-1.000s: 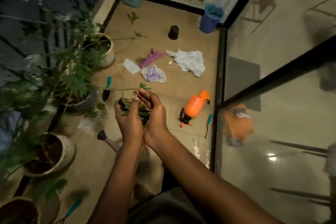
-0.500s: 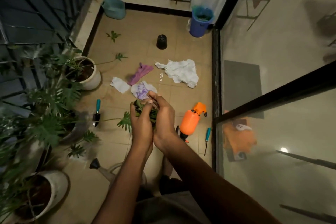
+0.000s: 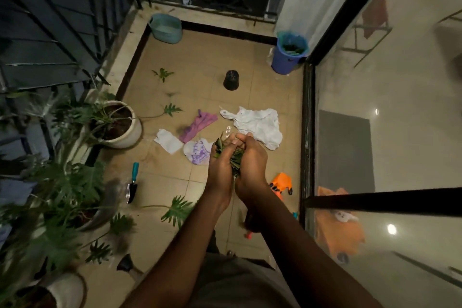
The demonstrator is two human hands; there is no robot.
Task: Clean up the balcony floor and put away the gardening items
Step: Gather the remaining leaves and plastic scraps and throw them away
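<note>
My left hand (image 3: 220, 165) and my right hand (image 3: 251, 162) are cupped together around a bunch of green leaf cuttings (image 3: 231, 156), held above the tiled floor. A blue bin (image 3: 287, 57) with a green liner and leaves inside stands at the far right corner. Loose leaves (image 3: 162, 74) lie on the floor near the railing. A purple glove (image 3: 197, 124), a white cloth (image 3: 257, 124), a small white rag (image 3: 168, 141) and a patterned purple-and-white cloth (image 3: 198, 152) lie ahead of my hands. A teal-handled trowel (image 3: 132, 185) lies at the left.
An orange spray bottle (image 3: 281, 184) lies by the glass door frame (image 3: 306, 132), partly behind my right arm. A black pot (image 3: 231, 80) lies overturned mid-floor. A teal tub (image 3: 166, 27) sits at the far corner. Potted plants (image 3: 115, 120) line the left railing.
Both hands rose with the cuttings and shifted forward and right. The view moved toward the far end, so the blue bin appears nearer.
</note>
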